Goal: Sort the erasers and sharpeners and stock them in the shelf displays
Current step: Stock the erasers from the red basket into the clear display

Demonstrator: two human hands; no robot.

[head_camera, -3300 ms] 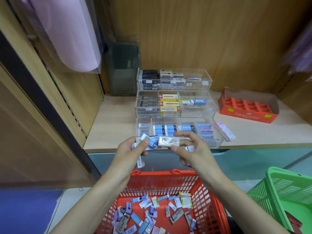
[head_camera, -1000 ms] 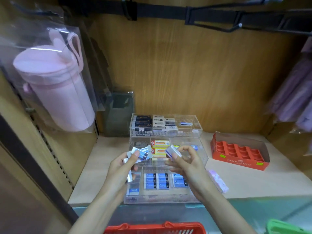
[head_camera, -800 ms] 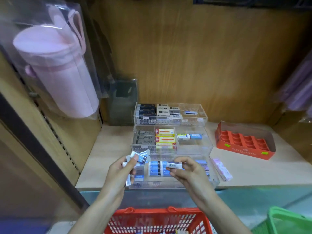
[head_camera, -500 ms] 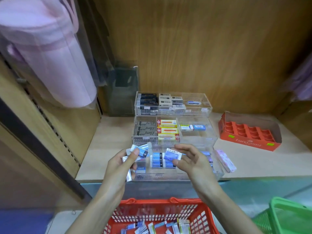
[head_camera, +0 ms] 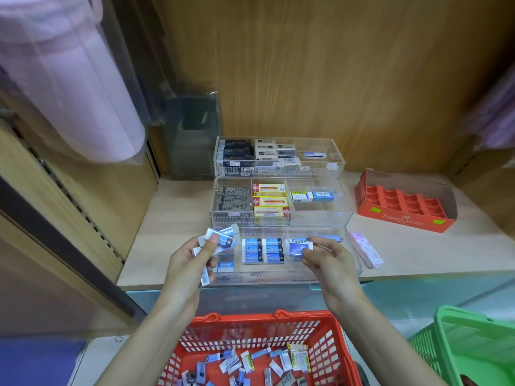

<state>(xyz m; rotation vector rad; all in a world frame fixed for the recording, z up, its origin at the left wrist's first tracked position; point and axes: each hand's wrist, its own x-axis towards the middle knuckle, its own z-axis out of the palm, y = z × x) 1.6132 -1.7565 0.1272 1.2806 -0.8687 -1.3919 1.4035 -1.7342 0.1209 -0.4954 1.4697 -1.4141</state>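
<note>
My left hand (head_camera: 192,263) grips a fan of several small erasers (head_camera: 221,237), blue and white, over the front left of the clear stepped display (head_camera: 281,275). My right hand (head_camera: 326,260) pinches one blue MONO eraser (head_camera: 299,246) above the display's front row, right of the blue erasers (head_camera: 263,250) lined up there. The middle row holds grey, red-yellow and white-blue erasers (head_camera: 269,201); black and white ones (head_camera: 260,153) fill the back row. Below, a red basket (head_camera: 331,349) holds several loose erasers.
An orange Faber-Castell tray (head_camera: 404,215) stands empty at the right of the wooden shelf (head_camera: 172,218). A pink eraser pack (head_camera: 365,253) lies beside the display. A green basket (head_camera: 473,346) sits at lower right. A pink bottle in clear packaging (head_camera: 64,79) hangs at upper left.
My right hand took one blue eraser from the bundle in my left hand and has carried it right, over the front row. The view tilted up to the shelf, then back down.
</note>
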